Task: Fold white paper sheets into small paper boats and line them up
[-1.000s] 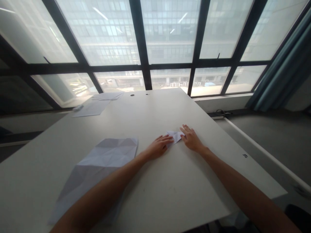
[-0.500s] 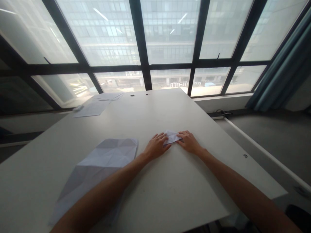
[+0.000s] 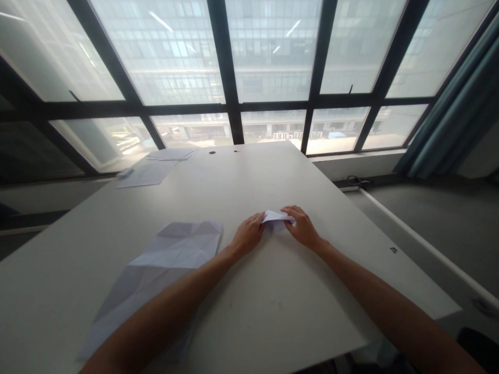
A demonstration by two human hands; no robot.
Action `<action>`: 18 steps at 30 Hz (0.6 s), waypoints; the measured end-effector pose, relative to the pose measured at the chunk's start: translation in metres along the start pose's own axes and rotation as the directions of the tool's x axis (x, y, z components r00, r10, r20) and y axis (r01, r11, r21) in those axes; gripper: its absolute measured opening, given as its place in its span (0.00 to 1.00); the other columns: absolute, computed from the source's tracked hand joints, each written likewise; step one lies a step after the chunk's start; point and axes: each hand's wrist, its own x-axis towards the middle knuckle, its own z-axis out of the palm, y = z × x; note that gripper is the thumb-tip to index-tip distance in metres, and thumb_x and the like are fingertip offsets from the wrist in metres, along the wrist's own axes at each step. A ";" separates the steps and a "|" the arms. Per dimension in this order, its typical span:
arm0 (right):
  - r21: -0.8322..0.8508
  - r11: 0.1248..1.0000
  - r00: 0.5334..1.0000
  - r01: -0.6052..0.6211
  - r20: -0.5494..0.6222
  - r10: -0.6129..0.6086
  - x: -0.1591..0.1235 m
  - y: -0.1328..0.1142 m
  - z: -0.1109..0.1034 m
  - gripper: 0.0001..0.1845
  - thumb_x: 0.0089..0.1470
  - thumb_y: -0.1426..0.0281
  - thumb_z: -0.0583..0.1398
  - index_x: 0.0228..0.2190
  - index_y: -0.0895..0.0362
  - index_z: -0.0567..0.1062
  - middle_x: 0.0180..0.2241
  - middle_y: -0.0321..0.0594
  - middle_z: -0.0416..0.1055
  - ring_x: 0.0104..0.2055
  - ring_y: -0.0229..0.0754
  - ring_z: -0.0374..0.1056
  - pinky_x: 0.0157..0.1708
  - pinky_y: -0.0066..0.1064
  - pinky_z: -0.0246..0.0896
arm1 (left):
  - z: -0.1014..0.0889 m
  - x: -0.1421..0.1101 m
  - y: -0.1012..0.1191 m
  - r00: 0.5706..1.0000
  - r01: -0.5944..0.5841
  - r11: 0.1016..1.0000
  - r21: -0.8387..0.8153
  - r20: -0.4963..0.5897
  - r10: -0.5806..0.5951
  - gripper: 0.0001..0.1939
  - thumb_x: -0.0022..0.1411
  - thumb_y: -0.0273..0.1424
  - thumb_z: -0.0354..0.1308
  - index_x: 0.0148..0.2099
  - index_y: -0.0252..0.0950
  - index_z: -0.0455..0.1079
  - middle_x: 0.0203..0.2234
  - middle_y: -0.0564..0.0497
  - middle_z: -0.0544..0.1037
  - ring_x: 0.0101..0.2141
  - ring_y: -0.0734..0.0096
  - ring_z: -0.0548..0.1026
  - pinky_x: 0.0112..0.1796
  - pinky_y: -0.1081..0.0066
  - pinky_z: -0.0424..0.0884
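Note:
A small folded piece of white paper (image 3: pixel 276 215) is held between my two hands, just above the white table (image 3: pixel 241 182). My left hand (image 3: pixel 249 231) grips its left end, fingers closed and partly hidden behind the hand. At the other end, my right hand (image 3: pixel 302 225) pinches the paper between thumb and fingers. Under my left forearm lies a larger creased sheet of white paper (image 3: pixel 167 254), its fold lines showing. My arm covers part of that sheet.
Several flat white papers (image 3: pixel 144 173) lie at the table's far left corner. A small dark clip-like thing (image 3: pixel 393 250) sits near the right edge. Beyond the table stand large dark-framed windows (image 3: pixel 273 52), with a blue curtain (image 3: pixel 452 114) at the right.
The small paper was flat on the table under my spread fingers. Now its near edge is lifted, and both hands have closed on its ends.

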 end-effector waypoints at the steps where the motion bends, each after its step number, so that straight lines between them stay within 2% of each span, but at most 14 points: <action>1: 0.037 0.999 0.999 -0.025 -0.031 0.026 0.000 -0.001 0.001 0.22 0.53 0.77 0.57 0.50 0.55 0.72 0.49 0.45 0.71 0.48 0.46 0.66 0.51 0.40 0.63 | -0.001 0.000 0.001 1.000 0.014 1.000 -0.015 -0.003 -0.014 0.20 0.71 0.34 0.47 0.62 0.39 0.65 0.57 0.44 0.71 0.56 0.57 0.70 0.56 0.60 0.62; 4: 0.132 0.985 0.990 -0.108 -0.080 0.119 0.000 -0.001 0.003 0.26 0.52 0.73 0.58 0.54 0.55 0.68 0.49 0.46 0.71 0.41 0.44 0.68 0.43 0.38 0.68 | -0.002 0.001 0.002 0.998 0.055 0.998 -0.027 -0.027 -0.056 0.20 0.72 0.36 0.44 0.61 0.41 0.66 0.52 0.45 0.76 0.50 0.56 0.73 0.53 0.61 0.65; 6: 0.169 0.976 0.985 -0.139 -0.077 0.153 0.000 -0.001 0.004 0.27 0.52 0.72 0.59 0.55 0.55 0.68 0.49 0.46 0.72 0.40 0.43 0.68 0.40 0.37 0.68 | -0.003 0.002 0.003 0.995 0.076 0.997 -0.011 -0.058 -0.076 0.21 0.72 0.37 0.44 0.61 0.41 0.66 0.48 0.45 0.78 0.47 0.56 0.74 0.51 0.61 0.66; 11: 0.170 0.979 0.992 -0.116 -0.019 0.121 -0.002 -0.002 0.009 0.29 0.51 0.71 0.61 0.56 0.55 0.67 0.49 0.46 0.72 0.43 0.44 0.68 0.45 0.38 0.67 | -0.002 0.004 0.002 0.990 0.069 0.997 -0.041 -0.122 -0.074 0.22 0.71 0.35 0.44 0.62 0.36 0.67 0.48 0.43 0.78 0.47 0.56 0.72 0.51 0.60 0.66; 15: 0.158 0.984 0.997 -0.083 0.017 0.082 -0.003 -0.005 0.010 0.31 0.52 0.72 0.60 0.58 0.55 0.64 0.51 0.46 0.71 0.45 0.45 0.68 0.45 0.39 0.67 | 0.000 0.005 0.001 0.979 0.093 0.967 -0.239 -0.154 -0.132 0.22 0.70 0.34 0.45 0.61 0.32 0.67 0.50 0.42 0.77 0.48 0.56 0.74 0.51 0.60 0.66; 18: 0.102 0.995 0.999 -0.019 0.042 0.015 -0.003 -0.008 0.007 0.28 0.56 0.72 0.57 0.59 0.53 0.65 0.54 0.46 0.69 0.52 0.46 0.66 0.50 0.41 0.66 | 0.002 0.006 -0.001 0.969 0.118 0.877 -0.467 -0.138 -0.204 0.24 0.70 0.39 0.48 0.62 0.33 0.67 0.49 0.43 0.78 0.45 0.57 0.75 0.48 0.62 0.69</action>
